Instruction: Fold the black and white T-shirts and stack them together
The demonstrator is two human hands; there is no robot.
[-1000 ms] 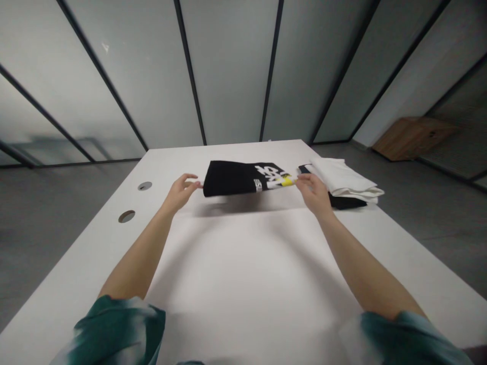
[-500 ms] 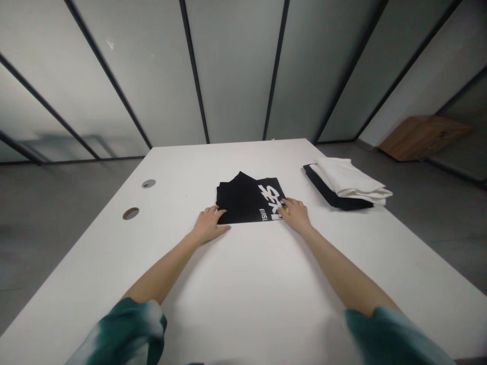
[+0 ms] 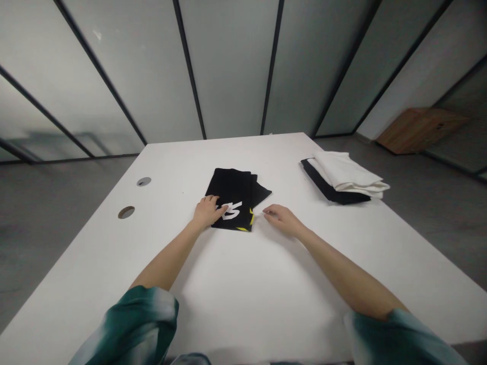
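Note:
A folded black garment (image 3: pixel 233 190) with white lettering and yellow bits at its near right corner lies on the white table (image 3: pixel 236 284). One dark flap sticks out on its right side. My left hand (image 3: pixel 208 210) rests on the garment's near left part, thumb and fingers apart, pressing on the cloth rather than gripping it. To the right of the garment, my right hand (image 3: pixel 280 219) is just above the table, with a gap between it and the cloth. Its fingers are bent and loosely apart, with nothing seen between them.
At the right edge of the table lies a stack of folded cloth, a white piece (image 3: pixel 348 172) over a black piece (image 3: pixel 331 191). Two round holes (image 3: pixel 126 212) mark the table's left side. Beyond stand frosted glass panels and a wooden cabinet (image 3: pixel 422 129).
The garment has been folded from the right to the left and is narrower. My right hand has let go of it and moved slightly left. My left hand now lies on the cloth.

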